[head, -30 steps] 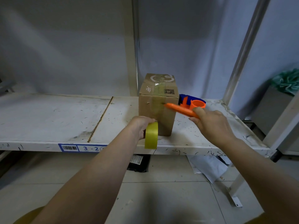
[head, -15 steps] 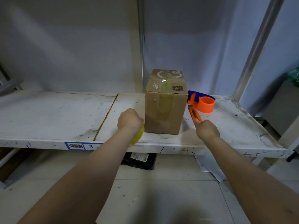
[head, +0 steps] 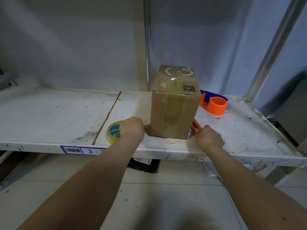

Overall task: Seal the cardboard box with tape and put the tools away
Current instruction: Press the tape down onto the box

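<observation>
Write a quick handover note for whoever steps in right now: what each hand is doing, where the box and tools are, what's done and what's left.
Left hand: on the yellow tape roll, which lies on the shelf left of the cardboard box.
Right hand: closed on the orange tool, low beside the box's right side.
Orange tape dispenser: on the shelf behind the box, to its right.
Done: tape runs over the box top and down its front.
Left: release both tools.

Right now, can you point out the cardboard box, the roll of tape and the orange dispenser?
cardboard box [head: 174, 113]: head view, taped front face.
roll of tape [head: 111, 132]: head view, yellow rim.
orange dispenser [head: 218, 106]: head view, round orange hub.
</observation>
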Available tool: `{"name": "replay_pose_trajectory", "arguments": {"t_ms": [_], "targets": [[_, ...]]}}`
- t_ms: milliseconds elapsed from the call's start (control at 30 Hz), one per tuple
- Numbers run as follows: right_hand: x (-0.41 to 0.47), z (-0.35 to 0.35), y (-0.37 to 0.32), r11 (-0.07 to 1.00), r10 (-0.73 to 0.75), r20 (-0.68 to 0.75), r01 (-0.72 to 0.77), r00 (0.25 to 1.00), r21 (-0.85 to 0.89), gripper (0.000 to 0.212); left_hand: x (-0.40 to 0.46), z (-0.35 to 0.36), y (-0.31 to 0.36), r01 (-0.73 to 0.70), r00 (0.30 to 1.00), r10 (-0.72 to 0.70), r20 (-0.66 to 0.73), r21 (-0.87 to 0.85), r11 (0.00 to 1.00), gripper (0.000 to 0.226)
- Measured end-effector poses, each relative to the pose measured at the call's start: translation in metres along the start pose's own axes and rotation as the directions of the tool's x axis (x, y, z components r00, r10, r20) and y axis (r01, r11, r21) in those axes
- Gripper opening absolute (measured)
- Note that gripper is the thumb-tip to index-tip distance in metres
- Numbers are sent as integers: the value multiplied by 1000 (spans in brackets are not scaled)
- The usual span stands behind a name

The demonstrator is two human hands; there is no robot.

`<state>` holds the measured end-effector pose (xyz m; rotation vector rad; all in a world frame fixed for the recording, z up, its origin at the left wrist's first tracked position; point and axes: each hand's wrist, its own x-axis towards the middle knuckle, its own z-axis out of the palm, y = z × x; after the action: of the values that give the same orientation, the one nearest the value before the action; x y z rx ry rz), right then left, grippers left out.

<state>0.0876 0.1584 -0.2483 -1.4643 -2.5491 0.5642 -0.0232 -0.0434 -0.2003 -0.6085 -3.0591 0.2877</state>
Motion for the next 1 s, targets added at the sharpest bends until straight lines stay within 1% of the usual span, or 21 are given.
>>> {"name": "replay_pose_trajectory", "arguments": {"t_ms": [133,233,400,467,567,633,700,767,800,833,867,900,933,967,1000], "targets": [[-2,1,2,1000,5,-49,-6,999,-3,40,1,2,-1,-3,1000,3,-3,-11,1000,24],[-6,-2,4,1000,17,-68,-18,998,-4,43,1,4,1,3,1000,-3,0,-54,999,24],[-15,-16,6,1000,-6,-104,4,995,-13,44,-3,2,4,19,1000,-17,25,-92,996,30],[-18,-23,4,997,-49,-163,57,985,43,41,-4,3,5,33,999,-29,44,-97,995,36],[-24,-35,-4,970,-107,-308,167,945,175,34,-6,7,3,58,994,-47,103,-114,992,60],[-29,-45,-13,939,-140,-381,245,914,242,30,-6,11,3,47,991,-27,134,-149,988,73],[-35,-55,-21,903,-173,-439,319,882,287,28,-8,10,4,55,989,-27,143,-198,979,81],[-41,-63,-29,856,-206,-499,401,842,325,27,-14,4,7,66,991,-38,130,-218,974,83],[-44,-66,-32,831,-223,-529,443,819,335,27,-18,0,7,69,994,-49,94,-228,971,79],[-47,-69,-35,809,-248,-558,486,792,331,28,-22,-5,7,71,997,-70,12,-259,963,69],[-50,-72,-38,790,-281,-580,527,765,313,29,-25,-11,6,62,987,-105,-118,-321,945,54],[-53,-75,-40,775,-323,-593,565,738,282,31,-27,-17,5,36,953,-152,-262,-400,916,39],[-56,-77,-43,763,-370,-594,598,714,244,33,-28,-24,5,-14,899,-200,-390,-482,876,30],[-58,-79,-45,752,-418,-586,627,694,206,35,-29,-32,6,-80,839,-238,-489,-544,835,30],[-59,-81,-47,742,-460,-575,649,677,170,38,-30,-41,7,-154,789,-254,-560,-581,799,33]]}}
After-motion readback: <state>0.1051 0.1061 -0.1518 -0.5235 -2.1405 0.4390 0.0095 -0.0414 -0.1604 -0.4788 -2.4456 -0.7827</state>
